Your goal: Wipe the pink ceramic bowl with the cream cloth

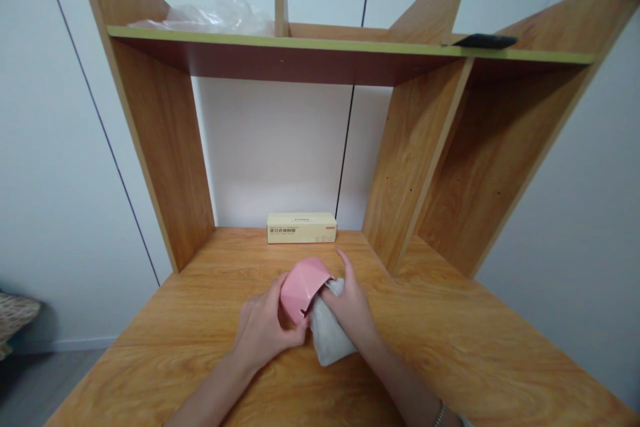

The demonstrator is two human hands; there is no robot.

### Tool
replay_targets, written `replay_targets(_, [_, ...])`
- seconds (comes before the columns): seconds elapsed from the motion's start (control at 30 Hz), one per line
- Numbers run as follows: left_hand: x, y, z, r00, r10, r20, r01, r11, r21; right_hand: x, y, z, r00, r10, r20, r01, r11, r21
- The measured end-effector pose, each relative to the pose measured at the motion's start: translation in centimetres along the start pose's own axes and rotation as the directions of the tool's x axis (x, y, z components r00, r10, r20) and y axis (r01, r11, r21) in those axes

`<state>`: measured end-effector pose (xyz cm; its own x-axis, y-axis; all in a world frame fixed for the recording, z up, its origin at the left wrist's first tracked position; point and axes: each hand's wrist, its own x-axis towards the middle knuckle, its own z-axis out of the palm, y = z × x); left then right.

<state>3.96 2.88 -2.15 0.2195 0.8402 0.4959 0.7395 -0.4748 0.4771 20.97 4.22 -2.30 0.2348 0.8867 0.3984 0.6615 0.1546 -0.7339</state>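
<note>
A pink, faceted, hollow shell (303,285) with a small notch in its rim is held above the desk, tilted with its opening toward the right. My left hand (264,328) grips it from the left, thumb near the notch. My right hand (353,307) has a light grey cloth (329,333) bunched in its fingers at the shell's opening. The fingertips are hidden inside the shell, while one finger sticks up outside. Part of the cloth hangs down below the right hand.
A pale yellow box (301,228) with printed lettering stands at the back of the wooden desk (210,320). Upright wooden panels (415,167) rise on both sides. On the shelf (320,45) above lie a clear plastic bag (215,17) and a dark flat object (486,41).
</note>
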Motion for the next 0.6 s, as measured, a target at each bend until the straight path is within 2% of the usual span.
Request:
replay_targets(0.1, [-0.1, 0.0, -0.1, 0.999, 0.036, 0.022, -0.037, 0.998, 0.041, -0.2, -0.2, -0.6, 0.998, -0.054, 0.009, 0.055, 0.973, -0.222])
replay_targets(0.17, [-0.2, -0.1, 0.0, 0.998, 0.062, 0.024, -0.063, 0.997, 0.047, -0.2, -0.1, -0.7, 0.993, -0.116, 0.020, 0.117, 0.956, -0.269])
replay_targets(0.23, [-0.2, -0.4, 0.1, 0.996, 0.090, 0.016, -0.090, 0.995, 0.050, -0.3, 0.0, -0.5, 0.989, -0.140, 0.043, 0.146, 0.958, -0.246])
replay_targets(0.33, [-0.2, -0.8, 0.2, 0.995, 0.102, 0.011, -0.102, 0.994, 0.041, -0.2, 0.5, 0.0, 0.991, -0.121, 0.062, 0.128, 0.984, -0.120])
replay_targets(0.43, [0.0, -0.7, 0.1, 0.999, 0.040, 0.022, -0.040, 0.999, -0.022, -0.1, 0.9, 0.4, 0.995, -0.080, 0.053, 0.075, 0.994, 0.081])
replay_targets(0.53, [0.2, -0.4, 0.1, 0.999, -0.045, 0.007, 0.045, 0.989, -0.137, 0.2, 1.2, 0.8, 1.000, -0.017, -0.004, 0.017, 0.964, 0.264])
replay_targets(0.6, [0.1, -0.3, 0.4, 0.998, -0.068, 0.016, 0.070, 0.974, -0.216, 0.5, 1.3, 1.0, 0.998, 0.001, -0.058, 0.021, 0.930, 0.368])
